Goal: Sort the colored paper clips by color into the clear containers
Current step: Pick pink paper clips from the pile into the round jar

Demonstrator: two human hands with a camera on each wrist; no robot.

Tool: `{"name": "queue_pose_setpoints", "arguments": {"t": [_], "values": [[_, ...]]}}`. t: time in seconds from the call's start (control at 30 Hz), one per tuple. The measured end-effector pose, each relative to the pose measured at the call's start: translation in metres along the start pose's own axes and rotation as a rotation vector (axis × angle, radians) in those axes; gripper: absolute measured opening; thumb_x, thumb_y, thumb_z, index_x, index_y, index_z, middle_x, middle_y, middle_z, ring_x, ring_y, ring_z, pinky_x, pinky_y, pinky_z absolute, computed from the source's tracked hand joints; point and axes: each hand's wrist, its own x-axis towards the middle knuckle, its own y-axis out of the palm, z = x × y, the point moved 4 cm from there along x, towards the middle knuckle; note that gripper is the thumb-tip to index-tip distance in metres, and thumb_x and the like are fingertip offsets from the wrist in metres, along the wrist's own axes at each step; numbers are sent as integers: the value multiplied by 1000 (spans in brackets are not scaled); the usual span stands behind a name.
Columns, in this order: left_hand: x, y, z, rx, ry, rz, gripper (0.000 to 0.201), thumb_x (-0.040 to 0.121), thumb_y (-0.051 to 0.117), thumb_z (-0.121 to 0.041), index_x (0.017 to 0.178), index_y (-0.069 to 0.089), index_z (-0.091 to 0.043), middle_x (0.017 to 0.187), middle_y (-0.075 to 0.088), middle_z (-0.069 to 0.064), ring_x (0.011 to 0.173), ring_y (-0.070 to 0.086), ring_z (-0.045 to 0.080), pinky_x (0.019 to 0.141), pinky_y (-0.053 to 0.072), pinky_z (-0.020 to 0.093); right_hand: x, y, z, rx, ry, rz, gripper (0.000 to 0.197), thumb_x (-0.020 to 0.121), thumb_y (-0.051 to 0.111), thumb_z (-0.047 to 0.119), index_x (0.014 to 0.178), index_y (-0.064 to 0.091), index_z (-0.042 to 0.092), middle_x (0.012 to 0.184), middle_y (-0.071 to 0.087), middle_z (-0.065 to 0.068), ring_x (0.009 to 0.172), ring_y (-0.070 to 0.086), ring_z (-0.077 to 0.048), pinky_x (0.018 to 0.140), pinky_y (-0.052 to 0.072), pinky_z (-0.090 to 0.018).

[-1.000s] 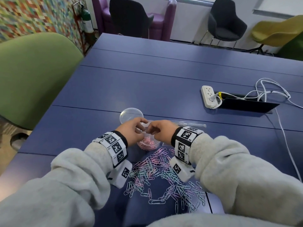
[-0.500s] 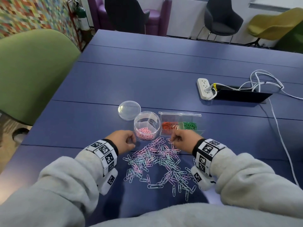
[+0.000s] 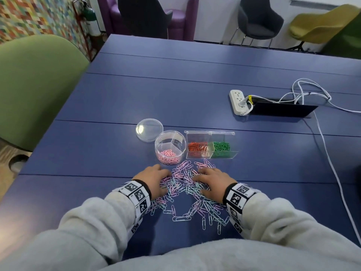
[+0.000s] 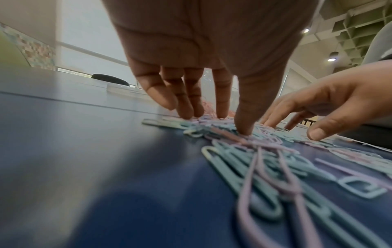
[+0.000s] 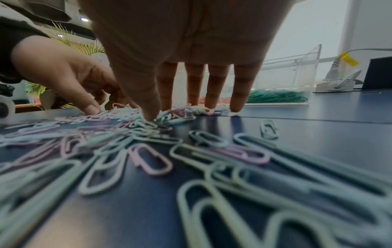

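A loose pile of pastel paper clips [image 3: 187, 190], pink, lilac and pale blue-green, lies on the blue table [image 3: 175, 90] near its front edge. My left hand [image 3: 154, 179] rests on the pile's left side, fingers spread straight, fingertips [image 4: 244, 129] pressing clips. My right hand [image 3: 212, 180] lies on the right side likewise, its fingertips [image 5: 151, 115] on clips. Behind the pile stands a round clear divided container [image 3: 170, 147] with pink clips in one section. To its right is a clear rectangular box [image 3: 210, 144] with orange and green clips [image 5: 275, 97].
The round clear lid [image 3: 149, 129] lies left of and behind the round container. A white power strip [image 3: 238, 102] with white cables [image 3: 320, 137] and a black cable hatch sit at the right. A green chair [image 3: 33, 85] stands by the table's left edge.
Both hands have come back from the round container toward me and spread flat onto the clip pile. The containers stand uncovered in view.
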Motion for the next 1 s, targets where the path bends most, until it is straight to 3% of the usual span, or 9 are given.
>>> {"name": "queue_pose_setpoints", "arguments": {"t": [0.07, 0.23, 0.33, 0.4, 0.47, 0.57, 0.7, 0.9, 1.0], "values": [[1, 2, 1, -2, 21, 1, 44, 84, 62, -39, 125, 49, -38, 129, 43, -6, 118, 46, 16, 97, 45, 35, -5, 4, -3, 23, -8, -30, 44, 93, 53, 33, 136, 44, 37, 144, 35, 8, 132, 33, -18, 108, 31, -37], [-3, 3, 6, -40, 15, -24, 21, 83, 62, -34, 102, 57, -30, 107, 48, -7, 103, 51, 14, 87, 45, 26, -21, 10, -14, 93, 40, -81, 23, 93, 50, 33, 113, 62, 30, 120, 52, 8, 115, 46, -16, 98, 36, -29], [-4, 1, 8, -63, 2, -60, 6, 83, 58, -31, 84, 52, -29, 95, 48, -8, 90, 52, 12, 78, 44, 24, -21, 4, -13, 134, 100, -102, 17, 93, 50, 32, 101, 63, 26, 100, 57, 8, 97, 52, -14, 90, 41, -28], [-3, 0, 9, -67, -30, -87, 9, 83, 56, -34, 80, 51, -27, 88, 51, -9, 83, 53, 13, 72, 44, 25, -14, -4, -9, 198, 138, -154, 11, 92, 52, 30, 95, 62, 26, 88, 56, 11, 87, 55, -12, 82, 44, -26], [1, -2, 8, -68, -66, -100, 14, 86, 55, -39, 86, 53, -26, 85, 53, -10, 81, 55, 14, 70, 44, 26, -2, -11, -5, 255, 177, -172, 8, 92, 52, 27, 92, 60, 26, 86, 56, 10, 85, 57, -13, 78, 47, -27], [8, -5, 1, -58, -85, -85, 20, 88, 53, -41, 101, 57, -26, 90, 57, -9, 86, 57, 15, 75, 48, 28, 18, -18, 0, 285, 228, -141, 12, 93, 52, 25, 100, 60, 22, 97, 60, 4, 88, 57, -15, 83, 49, -29], [20, -11, -9, -35, -87, -70, 21, 87, 53, -43, 102, 58, -28, 100, 62, -8, 92, 59, 15, 77, 49, 28, 36, -19, 1, 288, 284, -123, 11, 90, 58, 27, 98, 60, 20, 97, 59, 2, 92, 58, -19, 83, 51, -32], [36, -14, -23, 22, -103, -30, 22, 87, 55, -40, 104, 57, -27, 103, 63, -5, 95, 60, 19, 81, 51, 31, 41, -20, 4, 288, 299, -89, 4, 88, 59, 20, 85, 60, 18, 88, 58, 1, 83, 57, -17, 80, 51, -29], [38, -11, -27, 20, -110, -29, 20, 88, 55, -36, 106, 56, -27, 106, 63, -3, 97, 60, 21, 80, 49, 32, 39, -18, 3, 291, 307, -39, 16, 86, 60, 18, 72, 53, 22, 92, 61, 0, 84, 56, -17, 84, 51, -30]]}}
